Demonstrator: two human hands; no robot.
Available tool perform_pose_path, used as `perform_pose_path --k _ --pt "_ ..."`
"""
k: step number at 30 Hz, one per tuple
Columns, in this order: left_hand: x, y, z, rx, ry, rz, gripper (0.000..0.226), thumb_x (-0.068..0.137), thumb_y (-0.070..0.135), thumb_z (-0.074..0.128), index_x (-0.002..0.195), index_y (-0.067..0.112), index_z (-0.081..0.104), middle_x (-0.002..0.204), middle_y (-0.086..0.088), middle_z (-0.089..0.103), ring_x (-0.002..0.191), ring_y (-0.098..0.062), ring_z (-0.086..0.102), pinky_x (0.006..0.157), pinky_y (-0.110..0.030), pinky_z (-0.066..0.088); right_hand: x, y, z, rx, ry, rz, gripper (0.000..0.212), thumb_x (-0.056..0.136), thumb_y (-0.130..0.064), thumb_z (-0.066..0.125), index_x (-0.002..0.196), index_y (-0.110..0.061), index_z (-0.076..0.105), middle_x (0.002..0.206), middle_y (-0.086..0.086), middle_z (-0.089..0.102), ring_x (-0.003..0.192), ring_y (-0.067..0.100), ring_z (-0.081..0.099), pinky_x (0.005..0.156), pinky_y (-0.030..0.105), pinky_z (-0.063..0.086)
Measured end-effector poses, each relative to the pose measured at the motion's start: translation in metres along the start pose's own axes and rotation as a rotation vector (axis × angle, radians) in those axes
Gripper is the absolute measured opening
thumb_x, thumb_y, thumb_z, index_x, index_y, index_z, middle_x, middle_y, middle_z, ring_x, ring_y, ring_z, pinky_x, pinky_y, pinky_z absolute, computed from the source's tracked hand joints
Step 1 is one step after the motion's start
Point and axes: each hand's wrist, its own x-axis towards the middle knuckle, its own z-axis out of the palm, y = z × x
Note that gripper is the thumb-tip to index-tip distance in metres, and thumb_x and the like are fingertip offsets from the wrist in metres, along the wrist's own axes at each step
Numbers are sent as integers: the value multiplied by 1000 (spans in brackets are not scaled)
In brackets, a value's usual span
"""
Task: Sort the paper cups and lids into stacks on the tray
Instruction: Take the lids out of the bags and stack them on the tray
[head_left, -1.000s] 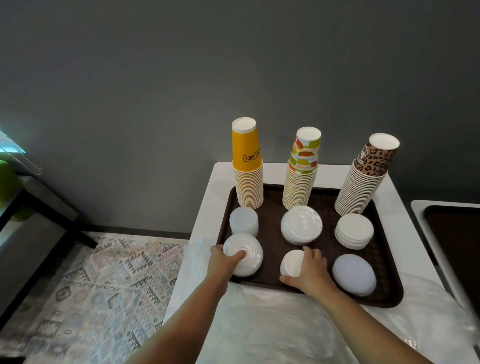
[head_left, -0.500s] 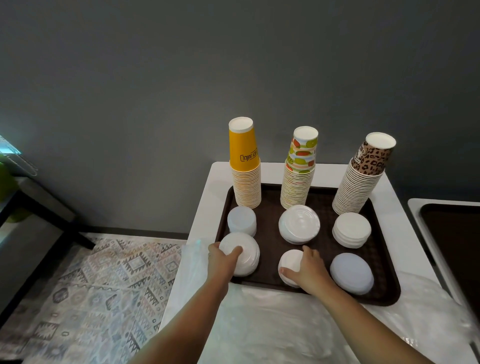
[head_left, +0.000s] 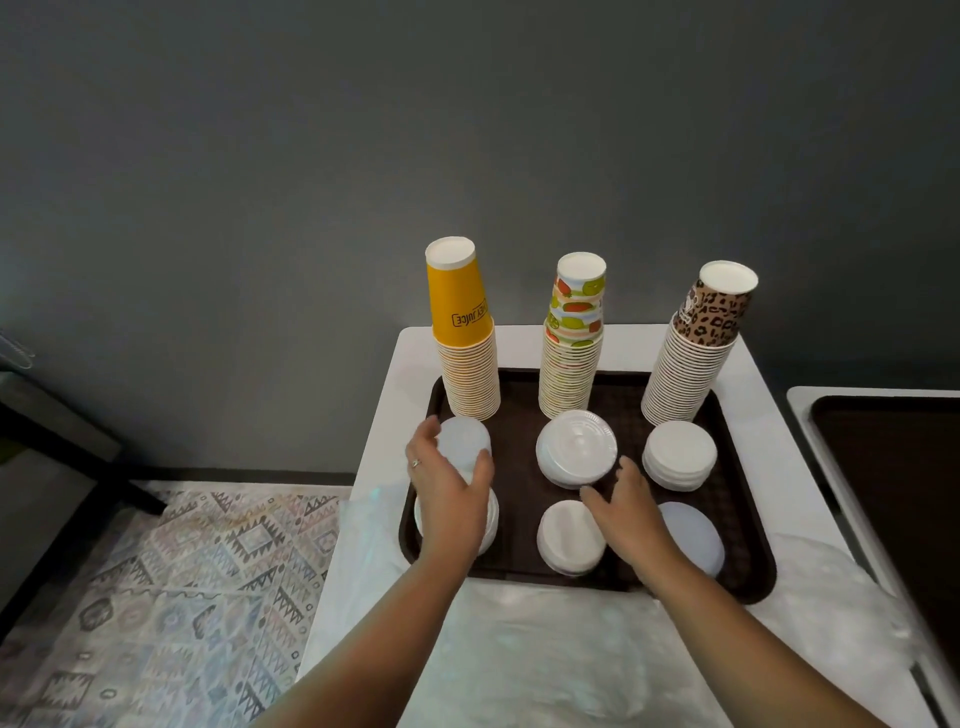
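Observation:
A brown tray (head_left: 748, 519) holds three upside-down cup stacks at the back: yellow (head_left: 457, 312), fruit-patterned (head_left: 574, 322) and leopard-print (head_left: 711, 317). In front of them lie white lid stacks in two rows. My left hand (head_left: 444, 478) curls round the translucent back-left lid stack (head_left: 465, 441), fingers on its left, thumb on its right. It hides most of the front-left lid stack (head_left: 491, 519). My right hand (head_left: 623, 514) is open, between the front-middle lid stack (head_left: 569, 538) and the back-middle lid stack (head_left: 576, 449). Its fingertips are at that stack's near edge. Further lid stacks lie back right (head_left: 680, 454) and front right (head_left: 693, 535).
The tray sits on a white table (head_left: 410, 364) against a grey wall. Crumpled clear plastic (head_left: 545, 649) covers the table's near part. A second brown tray (head_left: 893, 467) lies on a table to the right. A patterned rug (head_left: 156, 597) covers the floor at left.
My left hand left the front-left lid stack and moved forward to the back-left one. My right hand came off the front-middle stack and reached towards the back-middle stack.

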Motion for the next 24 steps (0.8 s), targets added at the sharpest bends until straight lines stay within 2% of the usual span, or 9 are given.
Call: perform_pose_path --k 4,10,17,24 --pt "3 19 25 -77 -219 -17 63 89 21 63 140 16 26 147 -1 32 135 -18 34 107 -31 35 13 -3 -5 88 14 27 74 95 -31 53 149 -4 11 152 18 28 136 32 34 105 37 34" --pt "22 27 66 23 -482 -189 74 88 37 62 146 14 21 152 -6 25 137 -23 32 105 -32 33 33 -6 -8 125 7 66 71 98 -35 46 150 -6 8 156 14 20 141 30 26 110 37 27" --pt "39 19 97 34 -528 -371 81 89 46 58 148 12 16 154 -10 18 138 -26 29 107 -35 31 55 -8 -3 128 -60 122 64 99 -41 39 151 -13 12 153 12 29 136 30 36 105 40 35" --pt "45 9 116 58 -561 -427 81 85 50 60 144 11 21 146 -12 35 132 -29 37 109 -44 35 64 -9 -2 198 -81 125 54 98 -41 40 144 -16 30 139 9 47 121 26 51 98 45 47"
